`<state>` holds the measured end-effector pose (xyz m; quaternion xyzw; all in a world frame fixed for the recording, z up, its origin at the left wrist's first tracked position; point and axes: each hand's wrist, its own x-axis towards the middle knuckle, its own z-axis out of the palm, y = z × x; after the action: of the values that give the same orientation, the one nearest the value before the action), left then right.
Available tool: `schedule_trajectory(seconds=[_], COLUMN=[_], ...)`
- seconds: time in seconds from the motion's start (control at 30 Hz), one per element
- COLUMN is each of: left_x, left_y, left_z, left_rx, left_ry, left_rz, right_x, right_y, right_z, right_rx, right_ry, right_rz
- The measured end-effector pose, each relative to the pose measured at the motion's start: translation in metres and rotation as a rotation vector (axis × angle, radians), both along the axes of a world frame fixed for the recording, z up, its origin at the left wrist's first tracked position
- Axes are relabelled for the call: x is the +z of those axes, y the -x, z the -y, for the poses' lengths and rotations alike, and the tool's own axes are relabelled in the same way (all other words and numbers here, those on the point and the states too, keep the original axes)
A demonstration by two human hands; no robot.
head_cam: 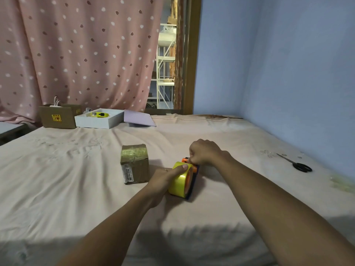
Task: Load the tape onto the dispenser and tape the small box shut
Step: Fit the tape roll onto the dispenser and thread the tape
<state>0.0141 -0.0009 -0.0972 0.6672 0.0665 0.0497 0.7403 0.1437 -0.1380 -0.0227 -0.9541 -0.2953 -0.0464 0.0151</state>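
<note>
The yellow tape roll [179, 180] is sitting on the orange-and-blue dispenser [192, 175] on the bedsheet [76, 179]; the left hand [163, 176] is gripping the roll, the right hand [203, 153] is pinching the dispenser's orange tip. The small box [134, 163] (already wearing tape) is standing just left; scissors [296, 163] are lying well right.

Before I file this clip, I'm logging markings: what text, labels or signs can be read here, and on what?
Nothing reads clearly.
Small box: white shipping label on its left side, print too small to read.
Brown carton at the back: yellow sticker with red marks, blurred.
Yellow tape roll: no print visible.
</note>
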Motion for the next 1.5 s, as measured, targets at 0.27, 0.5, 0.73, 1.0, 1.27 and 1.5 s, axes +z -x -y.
schedule_trajectory(seconds=[0.27,0.5,0.73,1.0,1.27,1.5], left_x=[-0.002,-0.006,0.008,0.001,-0.004,-0.003], left_y=[0.002,-0.002,-0.003,-0.002,-0.005,-0.004], left_z=[-0.003,-0.004,-0.007,-0.015,-0.008,-0.01], left_rx=[0.026,0.127,-0.045,-0.117,-0.092,-0.105], left_ry=[0.026,0.038,0.084,0.051,0.012,0.021], left_rz=[-0.011,0.02,-0.041,0.007,0.041,0.021], right_x=[0.0,0.008,-0.014,-0.003,-0.012,-0.007], right_y=[-0.01,-0.012,-0.012,-0.014,-0.015,-0.015], right_z=[0.004,0.023,0.016,0.013,0.015,0.011], right_rx=[0.027,-0.069,-0.113,-0.13,-0.126,-0.094], right_ry=[-0.096,-0.228,-0.143,-0.107,-0.139,-0.077], right_rz=[-0.144,-0.482,-0.2,-0.346,-0.342,-0.306])
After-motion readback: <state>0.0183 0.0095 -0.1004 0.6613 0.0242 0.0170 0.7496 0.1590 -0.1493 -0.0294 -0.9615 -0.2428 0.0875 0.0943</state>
